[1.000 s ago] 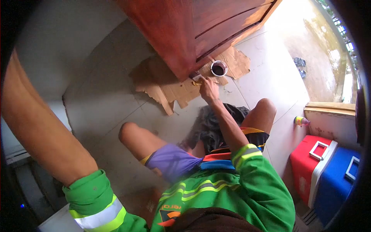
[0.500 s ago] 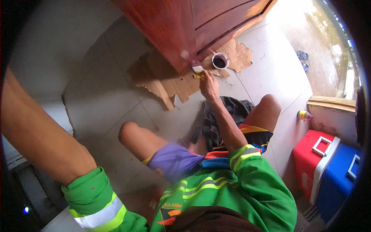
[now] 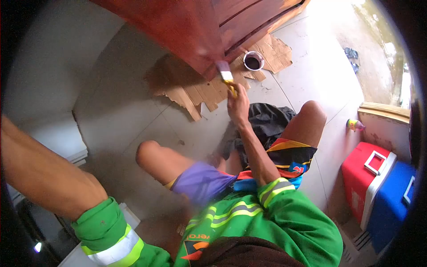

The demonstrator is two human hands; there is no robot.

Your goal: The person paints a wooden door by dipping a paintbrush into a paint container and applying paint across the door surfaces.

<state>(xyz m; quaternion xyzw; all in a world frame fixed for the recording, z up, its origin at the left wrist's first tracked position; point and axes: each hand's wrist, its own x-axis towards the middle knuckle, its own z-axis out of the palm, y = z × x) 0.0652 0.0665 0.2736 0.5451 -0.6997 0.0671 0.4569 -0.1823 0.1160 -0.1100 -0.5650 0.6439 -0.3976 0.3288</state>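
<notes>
My right hand is closed round the yellow handle of a paintbrush. The brush has a pale ferrule and dark reddish bristles, which are at the lower corner of a reddish-brown wooden door; whether they touch it I cannot tell. Just right of the brush, a white tub holding dark liquid stands on torn cardboard. My left forearm reaches out past the left edge, so my left hand is out of the picture.
Dark cloth lies between my bent knees on the tiled floor. At the right are a red cooler, a blue cooler and a small bottle by the wall. Dark footwear lies outside the doorway.
The view has shifted slightly. My right hand has drawn back a little towards me, and more of the paintbrush shows, its bristles still close to the door's lower corner.
</notes>
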